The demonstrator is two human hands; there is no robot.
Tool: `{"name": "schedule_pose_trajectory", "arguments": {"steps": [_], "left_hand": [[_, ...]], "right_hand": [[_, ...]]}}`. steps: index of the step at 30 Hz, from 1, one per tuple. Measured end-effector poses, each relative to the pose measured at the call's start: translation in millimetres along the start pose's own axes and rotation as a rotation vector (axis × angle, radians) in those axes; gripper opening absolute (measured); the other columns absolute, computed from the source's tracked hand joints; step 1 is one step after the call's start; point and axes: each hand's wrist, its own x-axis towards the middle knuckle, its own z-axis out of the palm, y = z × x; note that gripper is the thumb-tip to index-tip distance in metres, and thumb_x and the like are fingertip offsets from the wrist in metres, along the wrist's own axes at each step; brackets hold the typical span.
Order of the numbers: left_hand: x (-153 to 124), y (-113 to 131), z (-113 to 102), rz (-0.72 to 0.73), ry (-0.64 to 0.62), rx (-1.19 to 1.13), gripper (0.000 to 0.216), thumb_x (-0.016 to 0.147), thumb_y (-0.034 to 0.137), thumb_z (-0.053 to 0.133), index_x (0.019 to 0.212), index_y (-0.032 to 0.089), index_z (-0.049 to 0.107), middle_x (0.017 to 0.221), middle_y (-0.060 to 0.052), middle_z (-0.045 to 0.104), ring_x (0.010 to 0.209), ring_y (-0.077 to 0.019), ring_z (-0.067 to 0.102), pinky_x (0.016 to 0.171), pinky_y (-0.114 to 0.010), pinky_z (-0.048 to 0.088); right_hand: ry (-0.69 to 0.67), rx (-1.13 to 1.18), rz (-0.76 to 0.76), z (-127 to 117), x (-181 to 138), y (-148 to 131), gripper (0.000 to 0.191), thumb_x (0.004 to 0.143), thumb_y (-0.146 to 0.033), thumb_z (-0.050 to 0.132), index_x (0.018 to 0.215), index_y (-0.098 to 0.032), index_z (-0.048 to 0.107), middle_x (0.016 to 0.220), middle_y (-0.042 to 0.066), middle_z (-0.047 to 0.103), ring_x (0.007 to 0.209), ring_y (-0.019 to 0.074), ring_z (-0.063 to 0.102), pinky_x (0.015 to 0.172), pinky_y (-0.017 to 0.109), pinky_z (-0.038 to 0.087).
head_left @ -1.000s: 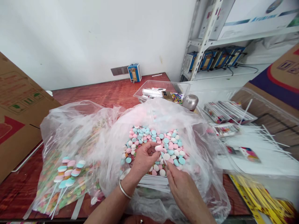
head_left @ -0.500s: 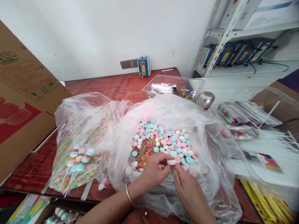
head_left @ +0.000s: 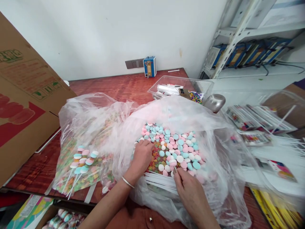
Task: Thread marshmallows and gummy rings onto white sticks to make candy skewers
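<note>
Thin white stick (head_left: 175, 168) (only its tip shows) is pinched between the thumb and forefinger of your right hand (head_left: 189, 190), right at the near edge of the candy discs (head_left: 177, 149). Just beside it, toward you, a bundle of spare sticks (head_left: 159, 181) lies under the plastic.

Your left hand (head_left: 142, 156) is palm-down with its fingers curled into the pile. I honestly can't tell if it's got a disc or not.

My take: grip the stick low so it doesn't wobble, and meet it with a disc held flat so the disc sits centred instead of cracking.

Both forearms reach over the near rim of the open plastic bag (head_left: 214, 136), wrists low. Left of it, a second bag (head_left: 71, 111) holds loaded candy skewers (head_left: 82, 159). Farther back on the tabletop (head_left: 107, 86) sits a clear tub (head_left: 205, 86).
</note>
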Motion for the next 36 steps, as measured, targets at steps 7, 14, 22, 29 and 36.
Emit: {"name": "schedule_pose_trajectory", "arguments": {"steps": [7,14,22,29,36], "left_hand": [[10,8,3,-0.01,-0.085,0.171,0.011,0.086,0.017,0.059,0.082,0.021,0.068,0.093,-0.008,0.064,0.095,-0.0271,0.051,0.079,-0.039,0.037],[6,9,-8,-0.101,-0.025,-0.112,0.005,0.086,0.017,0.059,0.083,0.019,0.063,0.082,-0.003,0.065,0.083,-0.0206,0.057,0.075,-0.032,0.041],[7,10,-7,0.009,-0.05,-0.003,0.008,0.084,0.024,0.067,0.077,0.02,0.069,0.088,-0.006,0.064,0.091,-0.0231,0.055,0.082,-0.035,0.041],[9,10,3,-0.034,-0.02,-0.081,0.016,0.085,0.013,0.056,0.075,0.019,0.068,0.079,-0.005,0.063,0.084,-0.0208,0.055,0.08,-0.034,0.042],[19,10,3,-0.002,-0.063,0.054,0.019,0.089,0.015,0.054,0.08,0.019,0.071,0.085,-0.008,0.064,0.086,-0.0229,0.056,0.081,-0.036,0.043]], "right_hand": [[-0.038,-0.024,0.01,-3,1,-7,0.033,0.099,-0.024,0.034,0.071,-0.021,0.051,0.069,0.002,0.065,0.065,0.0168,0.062,0.058,0.026,0.029],[-0.032,-0.074,-0.068,-2,9,-21,0.031,0.099,-0.02,0.039,0.073,-0.02,0.056,0.075,0.003,0.07,0.07,0.0173,0.065,0.057,0.027,0.026],[-0.062,-0.1,-0.028,-4,12,-19,0.029,0.098,-0.019,0.042,0.075,-0.02,0.059,0.077,0.004,0.072,0.072,0.0178,0.067,0.056,0.027,0.022],[-0.06,-0.083,-0.013,-7,9,-16,0.028,0.098,-0.018,0.041,0.078,-0.02,0.06,0.078,0.004,0.073,0.072,0.0175,0.067,0.057,0.026,0.025],[-0.055,-0.079,-0.022,-6,11,-18,0.027,0.097,-0.018,0.043,0.077,-0.02,0.061,0.078,0.004,0.074,0.072,0.018,0.067,0.056,0.027,0.024]]}}
